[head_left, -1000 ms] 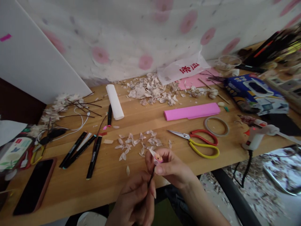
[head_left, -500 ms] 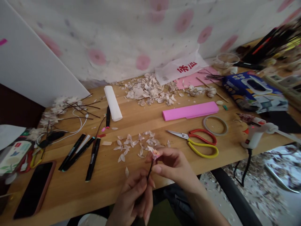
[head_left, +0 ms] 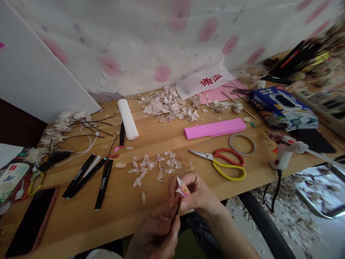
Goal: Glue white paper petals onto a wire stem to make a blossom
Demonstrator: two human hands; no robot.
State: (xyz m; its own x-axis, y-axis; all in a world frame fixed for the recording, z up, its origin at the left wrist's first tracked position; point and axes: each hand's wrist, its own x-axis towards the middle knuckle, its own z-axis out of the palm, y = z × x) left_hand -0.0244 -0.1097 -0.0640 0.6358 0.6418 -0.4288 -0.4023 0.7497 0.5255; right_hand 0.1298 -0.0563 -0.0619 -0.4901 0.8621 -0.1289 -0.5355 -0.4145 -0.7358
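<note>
Near the table's front edge, my left hand [head_left: 159, 230] is closed round the dark thin stem of a small handmade flower [head_left: 183, 189]. The flower has pale pointed petals, an orange-pink centre and a touch of bright pink below. My right hand [head_left: 196, 196] pinches the flower head at the top of the stem, its thumb against the base of the petals. Loose whitish petals [head_left: 143, 165] lie scattered on the wood just beyond my hands. Scissors [head_left: 212, 157] with one red and one yellow handle rest to the right of them.
A glue gun [head_left: 285, 154] with a cord stands at the right edge. Behind are a pink paper roll [head_left: 215, 128], a tape ring [head_left: 242, 144], a petal heap [head_left: 169, 104] and a blue wipes pack [head_left: 283, 108]. Markers [head_left: 104, 185] and a phone [head_left: 32, 223] lie left.
Both hands have come slightly lower and nearer with the flower. The flower head has turned, so its petals and orange centre show more. The camera view has shifted a little.
</note>
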